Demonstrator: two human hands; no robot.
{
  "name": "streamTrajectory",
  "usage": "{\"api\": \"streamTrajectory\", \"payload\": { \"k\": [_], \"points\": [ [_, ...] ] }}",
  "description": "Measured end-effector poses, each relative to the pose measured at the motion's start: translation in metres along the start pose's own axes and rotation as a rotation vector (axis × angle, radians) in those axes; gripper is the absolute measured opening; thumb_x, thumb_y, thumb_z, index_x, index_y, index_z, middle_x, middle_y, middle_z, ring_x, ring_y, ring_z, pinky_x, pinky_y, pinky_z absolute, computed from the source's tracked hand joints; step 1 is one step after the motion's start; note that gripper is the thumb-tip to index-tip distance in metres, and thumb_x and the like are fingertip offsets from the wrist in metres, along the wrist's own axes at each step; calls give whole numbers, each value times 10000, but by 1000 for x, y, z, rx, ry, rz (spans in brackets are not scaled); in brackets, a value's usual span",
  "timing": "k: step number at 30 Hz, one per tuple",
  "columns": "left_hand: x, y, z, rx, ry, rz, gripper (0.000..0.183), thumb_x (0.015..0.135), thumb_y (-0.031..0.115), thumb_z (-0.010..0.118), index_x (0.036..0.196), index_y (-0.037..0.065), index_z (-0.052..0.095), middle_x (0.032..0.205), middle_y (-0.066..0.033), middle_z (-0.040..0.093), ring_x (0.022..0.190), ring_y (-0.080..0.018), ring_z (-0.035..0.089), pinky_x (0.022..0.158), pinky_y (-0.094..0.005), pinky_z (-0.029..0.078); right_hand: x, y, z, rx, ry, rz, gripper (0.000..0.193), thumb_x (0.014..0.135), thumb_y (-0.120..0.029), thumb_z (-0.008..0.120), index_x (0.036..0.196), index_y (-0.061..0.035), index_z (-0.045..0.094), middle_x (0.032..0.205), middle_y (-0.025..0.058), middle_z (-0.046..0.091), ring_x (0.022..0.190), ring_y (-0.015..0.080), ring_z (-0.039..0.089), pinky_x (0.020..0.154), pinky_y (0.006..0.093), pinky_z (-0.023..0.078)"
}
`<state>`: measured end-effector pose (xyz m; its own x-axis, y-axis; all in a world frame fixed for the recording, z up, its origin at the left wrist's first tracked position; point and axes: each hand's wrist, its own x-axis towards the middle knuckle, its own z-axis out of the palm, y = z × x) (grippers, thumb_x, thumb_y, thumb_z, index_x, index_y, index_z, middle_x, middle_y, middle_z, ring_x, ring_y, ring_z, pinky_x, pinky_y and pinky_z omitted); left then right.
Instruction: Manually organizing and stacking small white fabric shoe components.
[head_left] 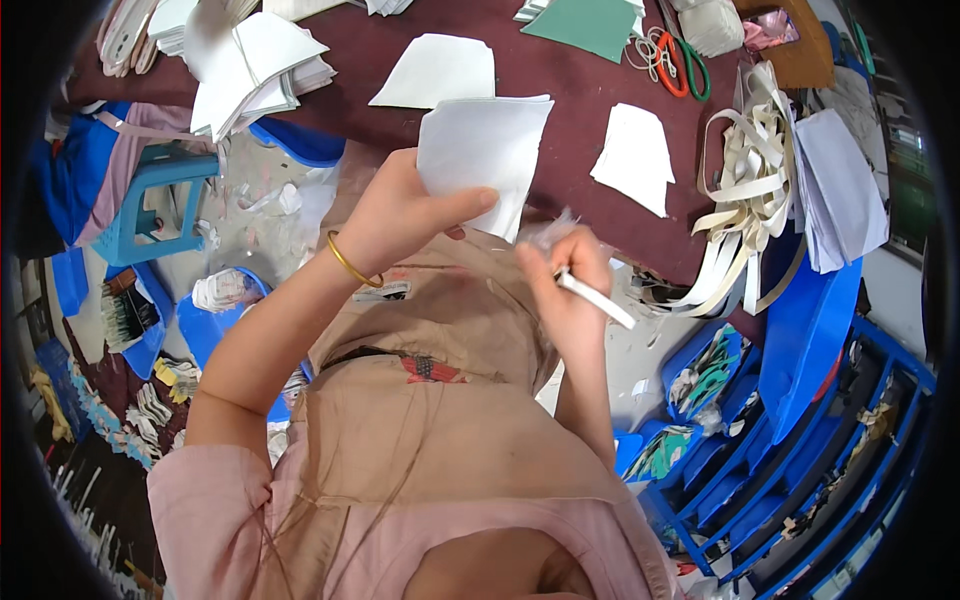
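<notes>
My left hand grips a thin stack of white cut pieces, its thumb pressed across the top face and the stack tilted over the near table edge. Lower and to the right, my right hand is closed around a slim white-handled tool. A dark bit shows where the handle enters the fingers. Beyond those fingers is a pale, wispy blur; whether it belongs to the tool I cannot tell. On the table lie a single white piece at right and another white piece behind the held stack.
The maroon table carries white stacks, green sheets and red-and-green-handled scissors. Cream straps hang off its right edge. A blue stool stands left; a blue rack and bins stand right.
</notes>
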<state>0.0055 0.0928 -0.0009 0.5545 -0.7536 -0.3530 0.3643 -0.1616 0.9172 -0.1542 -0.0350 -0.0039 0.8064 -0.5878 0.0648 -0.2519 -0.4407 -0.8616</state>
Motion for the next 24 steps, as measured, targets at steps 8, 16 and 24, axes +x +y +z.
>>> {"api": "streamTrajectory", "payload": {
  "k": [8, 16, 24],
  "points": [
    [-6, -5, 16, 176, 124, 127, 251, 785, 158, 682, 946, -30, 642, 772, -48, 658, 717, -83, 596, 634, -259, 486, 23, -16, 16, -47, 48, -5, 333, 764, -30, 712, 710, -43, 384, 564, 66, 414, 461, 182, 401, 440, 309, 335],
    [-8, -10, 18, 138, 28, 7, 286, 799, 191, 663, 1000, -12, 651, 762, -54, 649, 729, -78, 594, 631, -269, 484, 23, -19, 20, -154, -4, 43, 264, 760, 10, 643, 769, -47, 385, 556, 89, 438, 456, 234, 474, 445, 347, 386],
    [-7, -12, 25, -413, -64, -159, 356, 828, 221, 688, 1068, -29, 608, 974, -39, 620, 896, -91, 557, 719, -253, 466, 23, -17, 19, -133, 94, 77, 238, 722, 36, 596, 770, -50, 379, 564, 110, 462, 460, 283, 502, 440, 372, 401]
  ]
}}
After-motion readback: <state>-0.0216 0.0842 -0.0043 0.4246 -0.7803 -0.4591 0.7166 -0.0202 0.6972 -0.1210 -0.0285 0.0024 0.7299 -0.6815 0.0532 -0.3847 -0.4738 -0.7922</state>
